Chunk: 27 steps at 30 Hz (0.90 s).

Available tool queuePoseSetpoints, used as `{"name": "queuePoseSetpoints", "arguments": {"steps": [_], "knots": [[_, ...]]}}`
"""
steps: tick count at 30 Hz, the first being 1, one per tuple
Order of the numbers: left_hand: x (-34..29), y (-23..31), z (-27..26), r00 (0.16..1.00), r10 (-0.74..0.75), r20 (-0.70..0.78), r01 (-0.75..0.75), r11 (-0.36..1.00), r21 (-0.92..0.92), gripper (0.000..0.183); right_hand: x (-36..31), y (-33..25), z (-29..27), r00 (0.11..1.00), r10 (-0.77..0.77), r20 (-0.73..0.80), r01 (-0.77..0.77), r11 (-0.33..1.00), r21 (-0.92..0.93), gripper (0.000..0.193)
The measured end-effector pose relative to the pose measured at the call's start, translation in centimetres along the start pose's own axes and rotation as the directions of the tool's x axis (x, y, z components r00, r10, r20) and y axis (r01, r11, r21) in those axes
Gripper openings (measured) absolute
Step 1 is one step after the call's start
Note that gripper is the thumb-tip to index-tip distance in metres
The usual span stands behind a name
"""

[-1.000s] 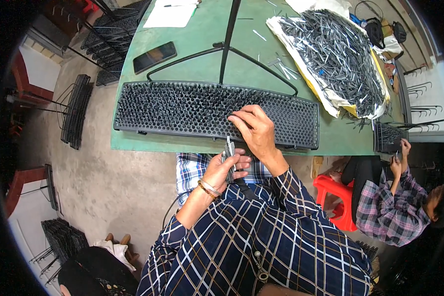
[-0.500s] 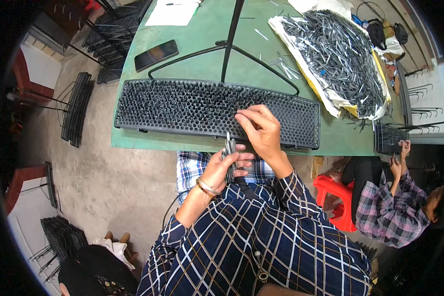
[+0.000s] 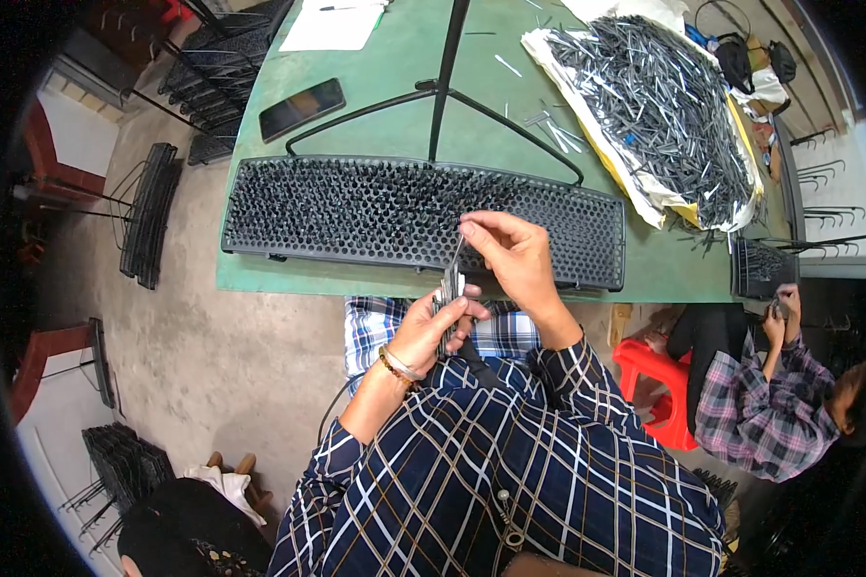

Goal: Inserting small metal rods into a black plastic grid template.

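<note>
A long black perforated panel [image 3: 587,226] lies along the near edge of the green table. Dark pegs stand in its left and middle holes, while the right part shows bare holes. Just in front of the panel, my left hand [image 3: 423,332] is closed round a small bundle of thin grey and black strips [image 3: 451,286], their ends pointing up. My right hand [image 3: 518,258] is above the panel's near edge, thumb and forefinger pinching one thin strip [image 3: 458,248] that slants up from the bundle. Whether its lower end still touches the bundle is hard to tell.
An open sack of loose strips [image 3: 645,115] is at the back right, with stray strips [image 3: 558,133] beside it. A black wire frame [image 3: 438,106] rises behind the panel, near a phone [image 3: 302,109] and paper [image 3: 332,27]. Another person [image 3: 765,413] works at the right, by a red stool [image 3: 656,385].
My right hand has come slightly down and now pinches a strip at the bundle's top. The fingers of my left hand have curled closer round the bundle.
</note>
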<state>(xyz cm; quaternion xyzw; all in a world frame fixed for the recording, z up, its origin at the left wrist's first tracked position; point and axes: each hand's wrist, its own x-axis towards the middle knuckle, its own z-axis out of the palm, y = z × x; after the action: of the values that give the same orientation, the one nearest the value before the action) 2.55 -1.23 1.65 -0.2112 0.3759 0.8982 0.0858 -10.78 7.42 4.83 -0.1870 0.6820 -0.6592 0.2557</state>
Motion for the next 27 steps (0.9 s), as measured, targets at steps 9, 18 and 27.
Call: {"name": "queuePoseSetpoints", "arguments": {"steps": [9,18,27], "knots": [[0.2,-0.6,-0.7,0.998,0.008,-0.057,-0.010,0.999,-0.040,0.030,1.6,1.8,2.2,0.841,-0.536,-0.076,0.482,0.806,-0.343,0.011],[0.3,-0.5,-1.0,0.999,0.017,-0.031,-0.018,0.999,-0.035,0.024,2.0,2.7,2.7,0.783,-0.622,0.028,0.568,0.695,-0.441,0.010],[0.0,0.1,-0.7,0.998,0.023,-0.066,-0.029,0.996,-0.085,0.019,1.1,1.1,1.9,0.774,-0.621,0.124,0.604,0.665,-0.440,0.015]]}}
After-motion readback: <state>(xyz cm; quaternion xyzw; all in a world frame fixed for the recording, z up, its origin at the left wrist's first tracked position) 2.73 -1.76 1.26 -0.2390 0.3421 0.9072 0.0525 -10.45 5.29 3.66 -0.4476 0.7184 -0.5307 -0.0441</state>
